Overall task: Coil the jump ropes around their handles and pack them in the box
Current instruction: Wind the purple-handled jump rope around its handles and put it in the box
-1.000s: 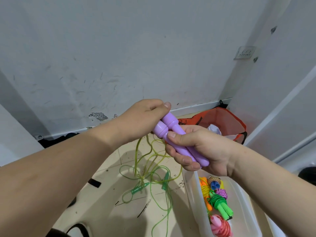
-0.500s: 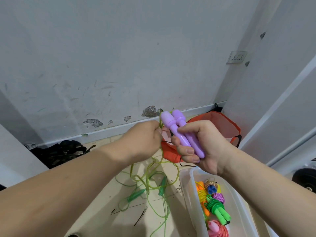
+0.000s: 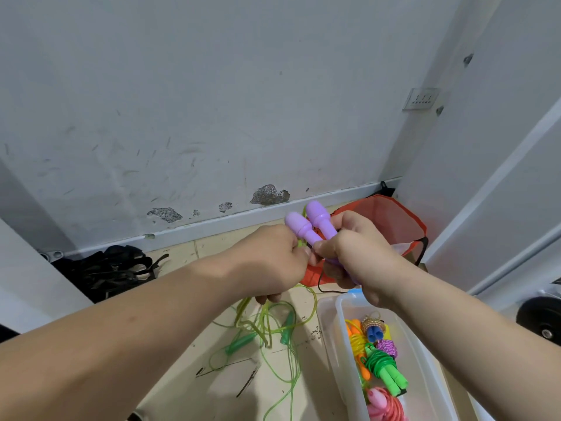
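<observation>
The right hand (image 3: 361,256) is closed round two purple jump rope handles (image 3: 309,226). Its grip is tight, with the fingers curled all the way round them. The handles sit side by side, touching, and their round tops stick up out of the fist, tipped toward the wall.

The left hand (image 3: 273,262) is just beside the handles, on their left. Its grip is a closed fist too, and it holds the thin yellow-green rope (image 3: 263,323). The rope hangs out of the bottom of the fist and goes down to the floor (image 3: 182,375).

On the floor, below the left hand, the rope lies in a loose tangle. Two green handles (image 3: 241,344) lie in the same tangle (I cannot tell which loops go with which rope).

The clear plastic box (image 3: 331,354) stands on the floor, low on the right, under the right arm. It has wound-up ropes in it: an orange and yellow one, one with blue handles, a purple one, a green bundle (image 3: 391,375) and a pink bundle (image 3: 382,402).

A red-orange bag (image 3: 394,220) sits behind the hands, near the corner. A heap of black straps (image 3: 112,268) lies by the wall on the left.
</observation>
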Action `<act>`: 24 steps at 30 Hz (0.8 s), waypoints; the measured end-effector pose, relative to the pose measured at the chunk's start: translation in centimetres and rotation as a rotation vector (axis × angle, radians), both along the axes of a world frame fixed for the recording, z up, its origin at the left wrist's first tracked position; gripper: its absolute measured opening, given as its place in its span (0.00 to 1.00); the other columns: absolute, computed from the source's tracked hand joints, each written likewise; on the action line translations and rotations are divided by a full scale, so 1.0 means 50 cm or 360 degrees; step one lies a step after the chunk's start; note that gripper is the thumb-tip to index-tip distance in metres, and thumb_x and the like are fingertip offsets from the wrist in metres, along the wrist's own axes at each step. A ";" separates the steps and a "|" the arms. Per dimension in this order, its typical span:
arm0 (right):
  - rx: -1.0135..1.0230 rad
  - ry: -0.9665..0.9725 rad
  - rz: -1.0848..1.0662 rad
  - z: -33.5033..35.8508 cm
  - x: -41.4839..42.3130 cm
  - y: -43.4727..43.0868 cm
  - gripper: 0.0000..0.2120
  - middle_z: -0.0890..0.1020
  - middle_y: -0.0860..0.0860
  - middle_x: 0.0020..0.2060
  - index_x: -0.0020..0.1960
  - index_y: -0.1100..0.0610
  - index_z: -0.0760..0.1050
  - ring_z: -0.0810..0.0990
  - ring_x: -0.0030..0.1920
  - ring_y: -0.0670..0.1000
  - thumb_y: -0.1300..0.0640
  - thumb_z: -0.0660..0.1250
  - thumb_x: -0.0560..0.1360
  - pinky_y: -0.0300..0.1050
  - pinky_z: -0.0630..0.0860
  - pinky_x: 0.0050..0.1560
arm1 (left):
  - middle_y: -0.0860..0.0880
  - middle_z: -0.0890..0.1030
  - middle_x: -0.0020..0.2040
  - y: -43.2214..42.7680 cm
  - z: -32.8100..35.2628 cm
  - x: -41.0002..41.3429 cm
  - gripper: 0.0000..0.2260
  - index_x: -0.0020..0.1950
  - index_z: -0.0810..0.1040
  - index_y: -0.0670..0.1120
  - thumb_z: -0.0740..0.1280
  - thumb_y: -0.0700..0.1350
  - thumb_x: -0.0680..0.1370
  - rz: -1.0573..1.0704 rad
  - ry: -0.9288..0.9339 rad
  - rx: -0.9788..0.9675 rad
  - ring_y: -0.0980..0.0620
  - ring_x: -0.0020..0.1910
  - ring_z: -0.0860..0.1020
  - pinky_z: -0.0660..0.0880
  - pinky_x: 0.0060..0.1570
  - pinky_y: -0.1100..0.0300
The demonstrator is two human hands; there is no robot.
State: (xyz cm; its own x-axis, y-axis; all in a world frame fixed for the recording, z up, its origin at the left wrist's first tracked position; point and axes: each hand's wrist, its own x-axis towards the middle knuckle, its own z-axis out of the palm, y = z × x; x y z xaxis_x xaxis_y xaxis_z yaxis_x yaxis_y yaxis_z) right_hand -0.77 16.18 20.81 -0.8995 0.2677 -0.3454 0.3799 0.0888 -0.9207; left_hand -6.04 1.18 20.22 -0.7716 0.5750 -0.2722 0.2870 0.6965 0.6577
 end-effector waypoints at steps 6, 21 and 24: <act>0.0733 0.0112 0.0063 -0.021 -0.008 0.013 0.08 0.77 0.34 0.27 0.52 0.59 0.72 0.75 0.28 0.36 0.63 0.69 0.75 0.31 0.66 0.28 | 0.57 0.70 0.25 -0.013 0.021 -0.006 0.18 0.32 0.67 0.56 0.65 0.53 0.81 -0.0335 0.0494 -0.0219 0.58 0.27 0.69 0.63 0.27 0.64; 0.1619 0.0083 0.0896 0.046 0.006 -0.025 0.06 0.78 0.46 0.33 0.46 0.42 0.81 0.77 0.41 0.50 0.49 0.68 0.70 0.43 0.70 0.36 | 0.56 0.75 0.29 -0.055 0.065 -0.045 0.15 0.40 0.77 0.48 0.82 0.50 0.67 -0.0373 0.0644 0.0293 0.59 0.28 0.71 0.65 0.29 0.64; 0.1476 0.0152 0.1002 0.049 0.010 -0.028 0.03 0.74 0.48 0.29 0.40 0.46 0.79 0.71 0.34 0.50 0.52 0.68 0.67 0.45 0.68 0.34 | 0.54 0.78 0.30 -0.073 0.072 -0.053 0.13 0.40 0.80 0.45 0.83 0.45 0.66 -0.0292 0.0220 0.0483 0.59 0.29 0.72 0.68 0.30 0.66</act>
